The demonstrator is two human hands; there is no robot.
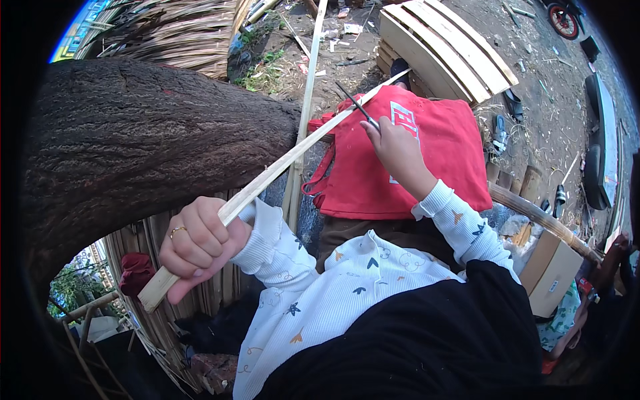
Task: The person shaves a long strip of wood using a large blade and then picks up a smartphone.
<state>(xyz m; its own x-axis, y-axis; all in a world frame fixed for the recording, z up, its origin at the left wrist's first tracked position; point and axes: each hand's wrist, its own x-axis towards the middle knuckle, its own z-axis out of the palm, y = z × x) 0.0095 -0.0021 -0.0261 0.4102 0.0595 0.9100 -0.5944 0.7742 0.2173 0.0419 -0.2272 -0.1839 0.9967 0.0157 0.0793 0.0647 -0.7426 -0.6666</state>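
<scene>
Hidden: slim dark metal knife (350, 97), grip end inside right hand (399, 150); part of long flat pale wooden strip (287, 162), under left hand's (200, 240) fingers; blade contact unclear.
Left hand: clenched round strip.
Right hand: curled tight on knife.
Strip: butt below-left of left hand, rest passing left of right hand.
Axis: diagonal, pointing away up-right.
</scene>
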